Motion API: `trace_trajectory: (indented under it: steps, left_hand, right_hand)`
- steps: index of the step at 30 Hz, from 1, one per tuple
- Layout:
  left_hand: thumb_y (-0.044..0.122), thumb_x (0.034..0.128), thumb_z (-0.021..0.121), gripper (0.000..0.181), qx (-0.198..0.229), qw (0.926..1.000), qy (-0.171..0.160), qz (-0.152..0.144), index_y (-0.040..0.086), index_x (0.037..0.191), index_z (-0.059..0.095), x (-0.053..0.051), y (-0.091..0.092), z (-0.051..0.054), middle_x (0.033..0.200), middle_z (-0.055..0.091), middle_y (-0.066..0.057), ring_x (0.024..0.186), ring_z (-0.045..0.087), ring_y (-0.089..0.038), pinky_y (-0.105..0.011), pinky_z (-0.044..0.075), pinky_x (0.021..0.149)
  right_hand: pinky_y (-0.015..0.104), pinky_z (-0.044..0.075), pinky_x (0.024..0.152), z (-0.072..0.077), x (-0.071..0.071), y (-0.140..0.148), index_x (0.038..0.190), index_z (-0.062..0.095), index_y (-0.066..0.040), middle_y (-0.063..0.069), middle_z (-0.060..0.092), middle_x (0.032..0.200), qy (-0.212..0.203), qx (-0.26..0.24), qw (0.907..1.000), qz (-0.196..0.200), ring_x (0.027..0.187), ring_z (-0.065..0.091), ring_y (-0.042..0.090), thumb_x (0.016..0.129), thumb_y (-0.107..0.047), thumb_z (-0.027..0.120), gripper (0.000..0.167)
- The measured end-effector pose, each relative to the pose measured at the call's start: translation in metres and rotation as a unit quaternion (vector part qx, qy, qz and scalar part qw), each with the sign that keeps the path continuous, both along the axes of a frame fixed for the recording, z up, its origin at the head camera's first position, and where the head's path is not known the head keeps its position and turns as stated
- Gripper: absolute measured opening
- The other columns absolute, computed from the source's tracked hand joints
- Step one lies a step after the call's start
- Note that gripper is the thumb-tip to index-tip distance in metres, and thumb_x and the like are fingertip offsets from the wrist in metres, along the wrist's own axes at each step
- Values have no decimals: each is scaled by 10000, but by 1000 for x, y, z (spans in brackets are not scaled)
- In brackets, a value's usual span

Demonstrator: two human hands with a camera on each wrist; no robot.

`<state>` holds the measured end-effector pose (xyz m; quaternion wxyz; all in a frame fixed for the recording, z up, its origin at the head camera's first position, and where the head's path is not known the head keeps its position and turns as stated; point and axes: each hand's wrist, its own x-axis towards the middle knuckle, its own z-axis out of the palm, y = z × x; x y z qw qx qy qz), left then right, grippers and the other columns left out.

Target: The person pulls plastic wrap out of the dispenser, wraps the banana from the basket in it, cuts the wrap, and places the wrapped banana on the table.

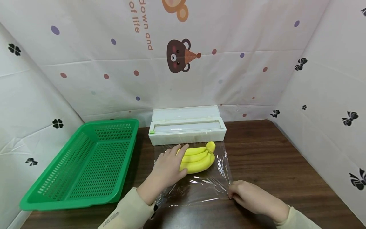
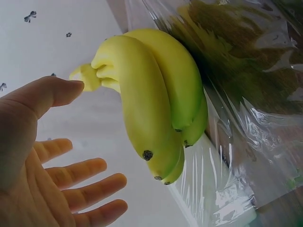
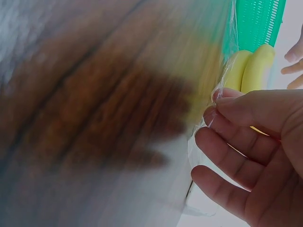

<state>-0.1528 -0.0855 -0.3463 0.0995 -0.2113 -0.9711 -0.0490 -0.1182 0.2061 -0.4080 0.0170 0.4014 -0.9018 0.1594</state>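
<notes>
Two hands over one brown wooden table point(image 1: 274, 159). With the left hand point(image 1: 168, 165), over the left end of one bunch of yellow bananas point(image 1: 197, 160), fingers and thumb spread wide around nothing; from the left wrist, a gap between the four fingers and the fruit. With the right hand point(image 1: 251, 195), thumb and fingertips pinched on one sheet of clear film point(image 1: 200, 190), at its near right corner. Five dark banana tips countable from the left wrist, one shared stem. Bananas lying on the film, just in front of one white box point(image 1: 187, 136) with one raised lid point(image 1: 186, 113) and one small green tab point(image 1: 152, 132). Well to the left, one green basket point(image 1: 129, 159). Two pale sleeves point(image 1: 128, 208), one per arm. On the cloth behind, one whole brown bear point(image 1: 177, 55) in one orange hat.
</notes>
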Motion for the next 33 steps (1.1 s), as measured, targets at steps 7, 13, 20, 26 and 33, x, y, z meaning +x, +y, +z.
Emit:
trace_trajectory:
  steps: [7, 13, 20, 26, 33]
  left_hand:
    - [366, 804, 687, 758, 170, 9998, -18, 93, 63, 1429, 384, 4, -5, 0, 1350, 517, -142, 1131, 564, -325, -491, 499, 836]
    - [361, 796, 701, 773, 224, 9996, 115, 148, 18, 1415, 390, 7, -10, -1, 1297, 550, -156, 1092, 584, -322, -481, 512, 813]
    - [342, 783, 706, 776, 284, 9989, 74, 365, -23, 1396, 403, 10, -14, -3, 1285, 555, -173, 1045, 600, -315, -451, 526, 778]
    - [339, 767, 726, 790, 358, 9973, 66, 643, -61, 1375, 419, 13, -18, -2, 1254, 572, -184, 974, 620, -310, -428, 534, 754]
    - [334, 757, 731, 748, 376, 9956, -42, 861, -77, 1327, 474, 15, -22, -1, 1173, 612, -197, 938, 634, -324, -423, 541, 720]
  right_hand:
    - [226, 472, 605, 1, 1, 0, 769, 630, -214, -146, 574, 797, -212, 8, 9998, -35, 740, 530, -23, 816, -14, 658, 207]
    - [224, 476, 610, 1, 0, 0, 775, 635, -212, -144, 578, 800, -218, 11, 9998, -28, 743, 532, -23, 817, -13, 659, 204]
    - [223, 474, 608, 0, 0, 0, 773, 633, -211, -145, 577, 799, -202, 6, 9998, -18, 740, 530, -26, 815, -8, 655, 208]
    - [221, 471, 602, 0, 0, 0, 770, 629, -209, -144, 574, 796, -177, -14, 9998, -16, 735, 527, -29, 812, -5, 653, 210]
    - [218, 469, 602, -1, -1, 0, 765, 625, -212, -147, 569, 790, -137, -12, 9999, -10, 733, 523, -30, 807, -8, 660, 211]
